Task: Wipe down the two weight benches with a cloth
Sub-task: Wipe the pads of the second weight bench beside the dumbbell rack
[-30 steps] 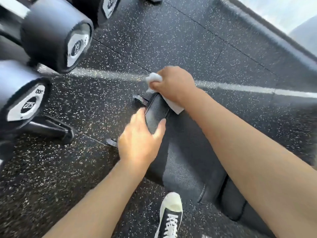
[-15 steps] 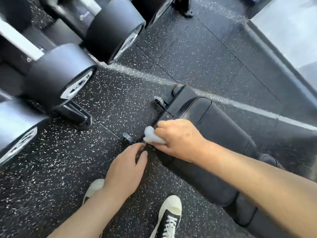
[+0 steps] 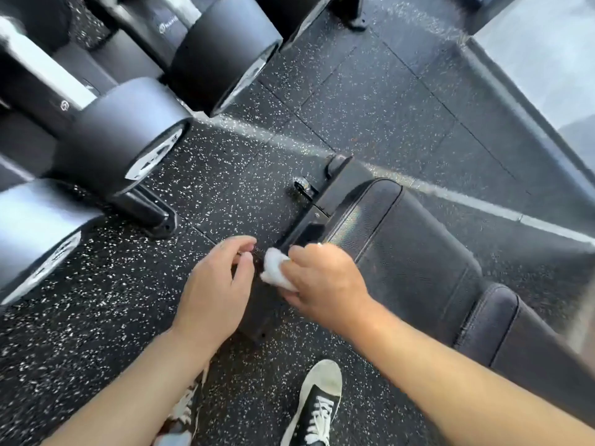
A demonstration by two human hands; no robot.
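Both hands hover low at the bench's near end. My right hand [image 3: 325, 284] clenches the white cloth [image 3: 277, 273], bunched just ahead of its fingers, beside the black bench pad [image 3: 402, 252]. My left hand [image 3: 215, 284] has fingers loosely curled, grasping nothing, just beside the cloth.

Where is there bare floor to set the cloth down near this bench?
Free: speckled floor between the dumbbells and the bench, and beyond the bench's far end toward the window. Crowded: by the bench's near corner, where the right hand holding the cloth, the left hand and the shoes gather.
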